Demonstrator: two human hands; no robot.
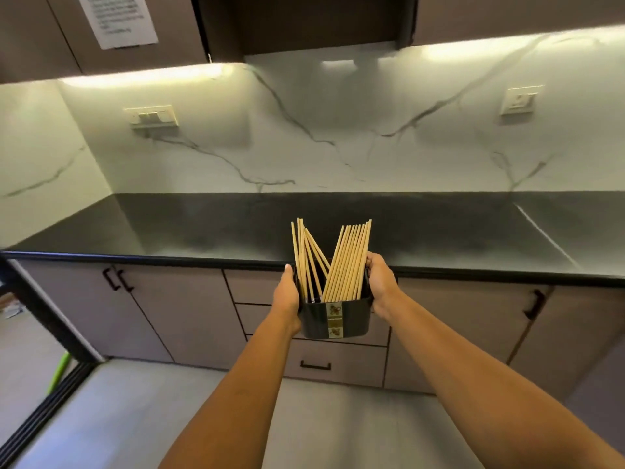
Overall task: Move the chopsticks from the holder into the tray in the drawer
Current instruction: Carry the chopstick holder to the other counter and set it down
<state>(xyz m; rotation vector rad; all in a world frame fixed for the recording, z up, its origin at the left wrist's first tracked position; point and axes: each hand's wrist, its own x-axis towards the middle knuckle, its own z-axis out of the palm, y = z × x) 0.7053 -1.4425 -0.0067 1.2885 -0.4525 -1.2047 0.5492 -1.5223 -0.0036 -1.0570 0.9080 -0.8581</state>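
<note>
A black rectangular holder (351, 319) with a patterned label strip on its front hangs in the air in front of the counter edge. Several light wooden chopsticks (348, 262) stand in it, one bunch leaning left, a larger bunch leaning right. My left hand (287, 299) grips the holder's left side. My right hand (380, 282) grips its right side, fingers by the right bunch of chopsticks. The stack of drawers (338, 362) below the counter is shut, so no tray shows.
A black countertop (203, 228) runs across the view, with a marble backsplash and wall sockets (154, 116) behind. Cabinet doors with black handles (116, 279) flank the drawers. A green stick (59, 372) leans at the lower left by a dark floor track.
</note>
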